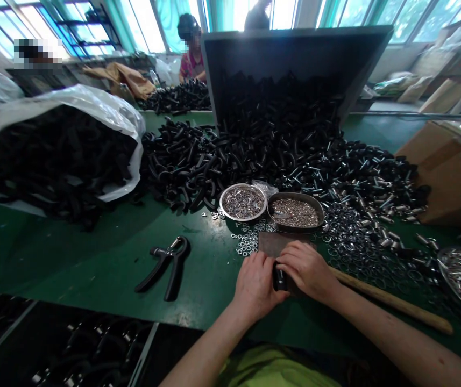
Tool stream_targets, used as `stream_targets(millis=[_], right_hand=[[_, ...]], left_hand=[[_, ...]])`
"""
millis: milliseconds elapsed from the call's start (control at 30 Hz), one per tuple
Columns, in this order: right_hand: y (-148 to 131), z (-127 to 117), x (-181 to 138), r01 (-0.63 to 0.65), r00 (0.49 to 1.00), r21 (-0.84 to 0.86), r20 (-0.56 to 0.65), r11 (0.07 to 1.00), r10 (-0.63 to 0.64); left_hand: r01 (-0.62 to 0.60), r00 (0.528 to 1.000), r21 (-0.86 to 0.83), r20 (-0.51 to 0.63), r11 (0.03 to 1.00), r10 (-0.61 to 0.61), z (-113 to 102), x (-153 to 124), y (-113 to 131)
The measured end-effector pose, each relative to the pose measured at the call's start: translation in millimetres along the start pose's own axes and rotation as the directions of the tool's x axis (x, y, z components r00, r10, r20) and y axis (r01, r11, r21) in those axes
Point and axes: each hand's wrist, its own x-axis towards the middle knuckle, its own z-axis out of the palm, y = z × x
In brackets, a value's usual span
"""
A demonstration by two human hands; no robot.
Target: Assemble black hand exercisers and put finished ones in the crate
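Observation:
My left hand (pixel 256 285) and my right hand (pixel 306 269) meet low over the green table (pixel 93 258), both closed on a small black part (pixel 279 279) held between them. Only a short end of the part shows between the fingers. Just beyond my hands lies a flat brown plate (pixel 272 243). Behind it stand a round metal dish of washers (pixel 243 202) and a darker dish of small silver pieces (pixel 295 212). Loose washers (pixel 246 242) lie scattered around the dishes.
A black hand-grip tool (pixel 169 263) lies left of my hands. A wooden handle (pixel 395 302) runs right under my forearm. Heaps of black curved parts (pixel 198 161) spill from a tipped bin (pixel 295 54) and a white sack (pixel 93 107). Cardboard box (pixel 452 172) right. A person sits at the far side.

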Motion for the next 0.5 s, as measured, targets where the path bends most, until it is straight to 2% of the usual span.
stream_targets(millis=[100, 133, 167, 267, 333, 500], right_hand=[[30.7, -16.9, 27.9, -0.197, 0.980, -0.053, 0.029, 0.979, 0.199], [44.7, -20.9, 40.3, -0.309, 0.950, -0.132, 0.009, 0.942, 0.313], [59.4, -23.6, 52.8, -0.368, 0.928, -0.181, -0.005, 0.912, 0.373], [98.4, -23.2, 84.8, -0.440, 0.889, -0.252, 0.015, 0.862, 0.458], [114.4, -19.0, 97.3, -0.463, 0.870, -0.277, 0.039, 0.842, 0.492], [124.4, -13.8, 102.4, -0.515, 0.837, -0.285, 0.038, 0.808, 0.547]], left_hand=[[-0.026, 1.000, -0.020, 0.005, 0.999, 0.027, -2.9, -0.5, 0.5], [-0.038, 0.999, -0.024, 0.013, 0.999, 0.038, -4.0, -0.7, 0.6], [-0.048, 0.999, -0.025, 0.022, 0.999, 0.049, -4.9, -0.9, 0.8], [-0.055, 0.998, -0.014, 0.037, 0.998, 0.056, -6.4, -1.6, 1.1], [-0.052, 0.998, -0.007, 0.032, 0.999, 0.052, -6.4, -2.1, 1.2], [-0.043, 0.999, -0.030, 0.018, 0.999, 0.043, -4.6, -1.9, 0.4]])
